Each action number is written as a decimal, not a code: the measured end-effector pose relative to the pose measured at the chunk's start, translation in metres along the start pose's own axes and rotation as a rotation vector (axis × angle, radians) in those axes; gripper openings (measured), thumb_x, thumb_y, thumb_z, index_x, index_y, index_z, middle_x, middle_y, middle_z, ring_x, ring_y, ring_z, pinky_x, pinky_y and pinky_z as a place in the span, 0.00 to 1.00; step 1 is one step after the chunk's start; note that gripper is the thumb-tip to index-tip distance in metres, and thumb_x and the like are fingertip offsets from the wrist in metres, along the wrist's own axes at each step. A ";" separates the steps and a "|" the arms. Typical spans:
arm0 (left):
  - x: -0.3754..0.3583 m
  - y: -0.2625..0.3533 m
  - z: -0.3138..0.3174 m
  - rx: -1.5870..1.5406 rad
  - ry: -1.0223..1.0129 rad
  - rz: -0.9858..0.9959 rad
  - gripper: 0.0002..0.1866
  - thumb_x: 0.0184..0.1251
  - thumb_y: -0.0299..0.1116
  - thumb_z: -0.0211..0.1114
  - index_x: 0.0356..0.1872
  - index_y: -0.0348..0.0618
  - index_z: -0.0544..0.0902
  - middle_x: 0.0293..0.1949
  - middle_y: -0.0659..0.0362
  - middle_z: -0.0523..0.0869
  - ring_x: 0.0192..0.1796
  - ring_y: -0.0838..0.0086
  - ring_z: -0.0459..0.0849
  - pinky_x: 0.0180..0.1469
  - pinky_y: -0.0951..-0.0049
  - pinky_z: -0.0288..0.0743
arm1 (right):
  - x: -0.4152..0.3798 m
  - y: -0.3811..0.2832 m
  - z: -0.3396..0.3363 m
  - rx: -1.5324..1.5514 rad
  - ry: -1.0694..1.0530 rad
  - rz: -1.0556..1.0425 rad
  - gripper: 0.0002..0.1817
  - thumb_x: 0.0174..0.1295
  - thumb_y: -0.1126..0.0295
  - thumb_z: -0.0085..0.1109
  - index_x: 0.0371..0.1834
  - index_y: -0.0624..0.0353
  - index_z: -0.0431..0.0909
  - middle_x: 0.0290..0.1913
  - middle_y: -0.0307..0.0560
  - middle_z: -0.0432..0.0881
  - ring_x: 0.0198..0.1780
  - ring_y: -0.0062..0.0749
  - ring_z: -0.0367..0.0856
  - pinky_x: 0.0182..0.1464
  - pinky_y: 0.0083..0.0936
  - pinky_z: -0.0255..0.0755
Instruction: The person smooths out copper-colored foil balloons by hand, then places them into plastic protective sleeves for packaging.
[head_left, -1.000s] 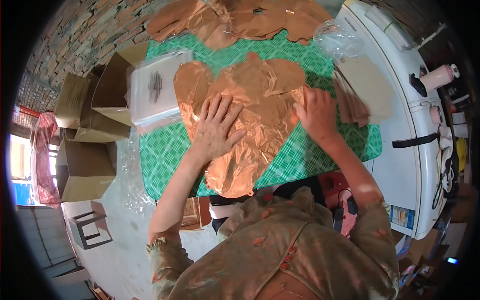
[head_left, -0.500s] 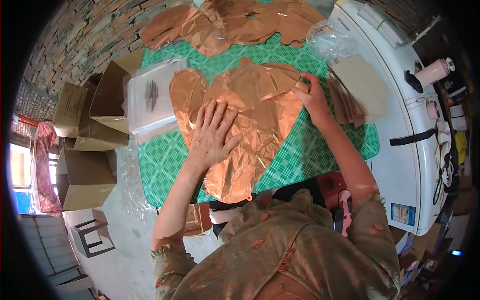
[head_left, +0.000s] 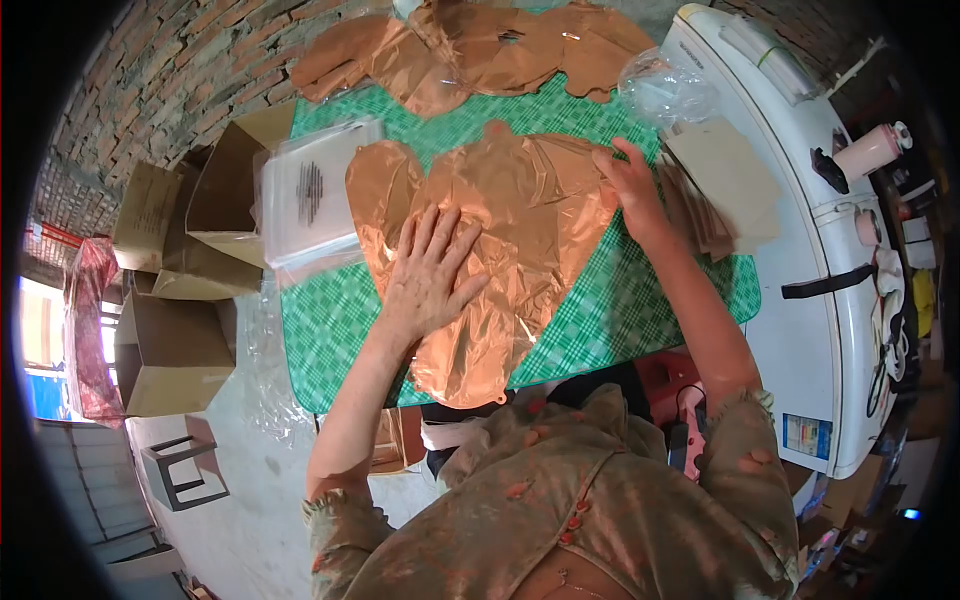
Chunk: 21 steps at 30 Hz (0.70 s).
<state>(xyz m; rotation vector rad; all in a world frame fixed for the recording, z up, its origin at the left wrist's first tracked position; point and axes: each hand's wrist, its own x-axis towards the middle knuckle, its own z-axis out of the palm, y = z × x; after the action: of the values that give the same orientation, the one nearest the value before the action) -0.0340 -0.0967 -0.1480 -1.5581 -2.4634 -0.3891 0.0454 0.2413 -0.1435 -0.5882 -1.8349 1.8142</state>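
A flat, shiny copper-coloured foil piece (head_left: 500, 250) lies creased on the green checked tablecloth (head_left: 640, 300). Its rounded lower end reaches the table's near edge. My left hand (head_left: 430, 275) rests flat on its left part, fingers spread. At the foil's upper right edge is my right hand (head_left: 630, 190), its fingers apart and curved, touching the border. Whether any foil is between thumb and fingers there is hard to make out.
More copper foil pieces (head_left: 500, 55) lie along the far edge. Clear plastic bags (head_left: 310, 195) are at the left, brown card sheets (head_left: 725, 180) and crumpled clear plastic (head_left: 668, 88) at the right. Open cardboard boxes (head_left: 175, 350) stand left, a white appliance (head_left: 800, 250) right.
The fingers of my right hand have opened from a pinch on the foil's edge, and the foil's upper right corner lies flatter. My left hand stays on the foil.
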 end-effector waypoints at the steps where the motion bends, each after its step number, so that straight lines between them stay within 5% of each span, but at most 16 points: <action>1: 0.000 0.000 0.000 -0.004 0.003 0.000 0.35 0.76 0.58 0.55 0.76 0.49 0.70 0.78 0.47 0.65 0.81 0.47 0.57 0.81 0.43 0.47 | 0.001 -0.006 0.002 0.039 0.036 0.086 0.33 0.60 0.73 0.68 0.70 0.64 0.69 0.46 0.44 0.84 0.45 0.33 0.83 0.49 0.26 0.78; 4: 0.000 0.001 0.002 -0.009 0.034 0.010 0.34 0.74 0.58 0.57 0.74 0.48 0.72 0.76 0.47 0.67 0.80 0.47 0.59 0.80 0.42 0.49 | 0.033 0.013 -0.009 -0.219 -0.053 -0.010 0.35 0.64 0.73 0.68 0.74 0.62 0.65 0.46 0.42 0.84 0.42 0.22 0.81 0.41 0.20 0.75; 7: 0.001 0.000 0.002 -0.014 0.053 0.010 0.34 0.73 0.57 0.59 0.73 0.48 0.73 0.76 0.47 0.68 0.80 0.47 0.60 0.80 0.42 0.49 | 0.058 0.043 -0.014 -0.656 0.002 -0.561 0.34 0.63 0.73 0.68 0.73 0.63 0.67 0.44 0.44 0.85 0.40 0.20 0.81 0.39 0.20 0.75; 11: -0.003 -0.003 -0.002 -0.051 0.043 -0.050 0.35 0.75 0.57 0.56 0.76 0.48 0.70 0.79 0.47 0.63 0.82 0.50 0.56 0.81 0.44 0.46 | 0.031 -0.001 -0.009 -0.635 -0.066 -0.009 0.35 0.65 0.73 0.67 0.75 0.63 0.64 0.49 0.47 0.87 0.46 0.24 0.85 0.47 0.21 0.78; 13: -0.003 -0.006 -0.013 -0.098 0.176 -0.117 0.32 0.73 0.48 0.63 0.73 0.44 0.72 0.75 0.45 0.69 0.77 0.48 0.65 0.78 0.47 0.56 | 0.059 0.044 -0.037 -0.589 -0.076 -0.252 0.29 0.64 0.69 0.68 0.68 0.64 0.73 0.46 0.49 0.87 0.44 0.29 0.85 0.51 0.25 0.78; 15: -0.007 -0.006 -0.031 -0.209 0.291 -0.224 0.32 0.71 0.43 0.67 0.72 0.42 0.73 0.71 0.45 0.73 0.73 0.46 0.69 0.76 0.48 0.62 | 0.056 0.054 -0.037 -0.409 -0.110 -0.193 0.29 0.64 0.67 0.67 0.68 0.65 0.73 0.46 0.49 0.86 0.43 0.29 0.85 0.53 0.26 0.77; 16: -0.013 -0.008 -0.041 -0.178 0.345 -0.279 0.30 0.70 0.36 0.70 0.71 0.40 0.74 0.65 0.44 0.79 0.65 0.50 0.79 0.66 0.55 0.76 | 0.036 0.027 -0.032 -0.256 -0.136 -0.021 0.32 0.65 0.68 0.67 0.71 0.67 0.68 0.47 0.48 0.85 0.44 0.28 0.83 0.53 0.25 0.76; 18: -0.032 -0.017 -0.046 -0.383 0.342 -0.533 0.29 0.71 0.36 0.70 0.71 0.39 0.74 0.64 0.45 0.80 0.62 0.57 0.83 0.60 0.60 0.81 | -0.008 -0.012 -0.011 -0.022 -0.091 0.113 0.46 0.68 0.68 0.67 0.80 0.70 0.47 0.53 0.48 0.83 0.49 0.27 0.81 0.53 0.28 0.77; 21: -0.071 -0.041 -0.038 -0.528 0.341 -0.746 0.30 0.74 0.35 0.69 0.73 0.36 0.72 0.62 0.48 0.82 0.56 0.69 0.85 0.52 0.68 0.84 | -0.037 -0.013 -0.016 -0.040 -0.118 0.219 0.50 0.68 0.69 0.65 0.82 0.68 0.37 0.56 0.51 0.82 0.53 0.29 0.82 0.56 0.32 0.78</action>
<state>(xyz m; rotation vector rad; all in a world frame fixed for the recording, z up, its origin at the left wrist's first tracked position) -0.0403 -0.1866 -0.1386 -0.5225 -2.6748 -1.3756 0.0851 0.2304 -0.1323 -0.7363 -1.9530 1.9956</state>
